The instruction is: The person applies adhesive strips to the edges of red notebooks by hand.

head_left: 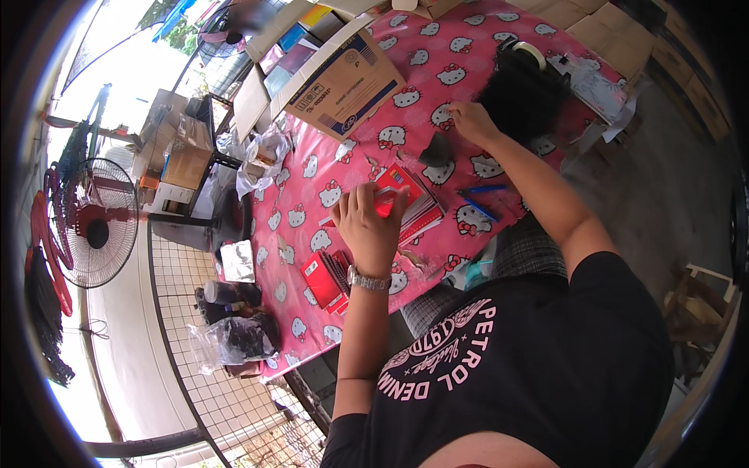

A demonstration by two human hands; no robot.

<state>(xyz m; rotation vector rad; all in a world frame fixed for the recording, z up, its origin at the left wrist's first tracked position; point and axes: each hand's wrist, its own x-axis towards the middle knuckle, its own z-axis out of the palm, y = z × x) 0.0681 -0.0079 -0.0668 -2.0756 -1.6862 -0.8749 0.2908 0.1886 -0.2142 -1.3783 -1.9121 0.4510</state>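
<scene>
My left hand (pixel 365 224), with a metal watch on its wrist, is closed over the near-left side of a stack of red booklets (pixel 421 204). Between its thumb and curled fingers shows a red booklet (pixel 384 204), mostly covered by the hand. Farther off to the right, my right hand (pixel 473 123) reaches over the table with fingertips pinched; what they hold, if anything, is too small to name. Just below it lies a dark grey wedge-like piece (pixel 436 150). A second group of red booklets (pixel 326 282) sits left of my left forearm.
Two blue pens (pixel 482 209) lie right of the stack. An open cardboard box (pixel 347 86) stands at the far left of the pink patterned tablecloth (pixel 425 257). A black blurred heap (pixel 519 97) and a tape roll (pixel 530 54) lie far right. A fan (pixel 97 232) stands left.
</scene>
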